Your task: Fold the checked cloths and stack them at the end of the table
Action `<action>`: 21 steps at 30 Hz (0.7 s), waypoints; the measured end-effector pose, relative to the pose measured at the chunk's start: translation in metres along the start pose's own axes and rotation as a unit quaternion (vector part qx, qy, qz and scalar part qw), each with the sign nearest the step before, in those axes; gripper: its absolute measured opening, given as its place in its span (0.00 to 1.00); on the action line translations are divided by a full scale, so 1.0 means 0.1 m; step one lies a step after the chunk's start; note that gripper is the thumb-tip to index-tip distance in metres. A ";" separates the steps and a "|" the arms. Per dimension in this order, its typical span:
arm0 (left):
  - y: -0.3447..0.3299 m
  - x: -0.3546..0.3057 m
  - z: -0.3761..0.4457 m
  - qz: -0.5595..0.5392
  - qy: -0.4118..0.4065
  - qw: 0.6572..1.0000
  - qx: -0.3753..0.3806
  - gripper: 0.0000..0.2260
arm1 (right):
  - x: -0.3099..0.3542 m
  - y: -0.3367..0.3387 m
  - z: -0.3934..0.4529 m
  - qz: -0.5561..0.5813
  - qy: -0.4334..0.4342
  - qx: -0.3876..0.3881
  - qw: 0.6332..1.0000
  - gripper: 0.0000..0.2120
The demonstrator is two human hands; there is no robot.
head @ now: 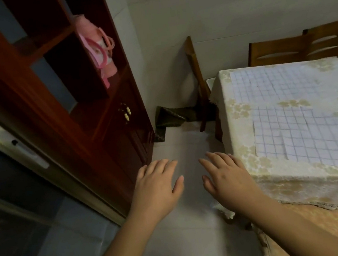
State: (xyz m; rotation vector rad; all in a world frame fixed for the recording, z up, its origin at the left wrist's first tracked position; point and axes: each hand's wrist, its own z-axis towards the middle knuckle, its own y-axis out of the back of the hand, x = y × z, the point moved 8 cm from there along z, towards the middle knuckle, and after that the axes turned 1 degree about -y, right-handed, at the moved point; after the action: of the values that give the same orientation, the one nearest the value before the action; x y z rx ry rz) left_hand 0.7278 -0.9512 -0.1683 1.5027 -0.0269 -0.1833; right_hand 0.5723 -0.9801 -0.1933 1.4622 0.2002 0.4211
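Both hands are held out over the tiled floor [187, 146], off the table's near-left corner: left hand [160, 184] flat, fingers spread, nothing held; right hand [226, 176] likewise flat and spread, just beside the tablecloth's hanging edge. The table [242, 156] is covered w/ a cream floral cloth. Checked cloths [291, 116] are laid flat, overlapping, across the tabletop from far-left corner to near edge. A dark red cabinet [98, 124] is seen at left, pink bag [97, 49] on its shelf. Wooden chairs [295, 49] are set at the table's far edge.
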 end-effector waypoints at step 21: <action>-0.07 0.92 2.29 -0.047 -0.167 0.985 -0.010 0.32 | -0.10 -0.06 2.05 -0.028 -0.157 -0.034 0.987 0.26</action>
State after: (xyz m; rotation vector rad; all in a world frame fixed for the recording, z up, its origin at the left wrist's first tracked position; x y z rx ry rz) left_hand 0.7874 -1.1905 -0.1681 1.4400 -0.2222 -0.5080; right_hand 0.6427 -1.1721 -0.1782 1.4317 -0.0263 0.1459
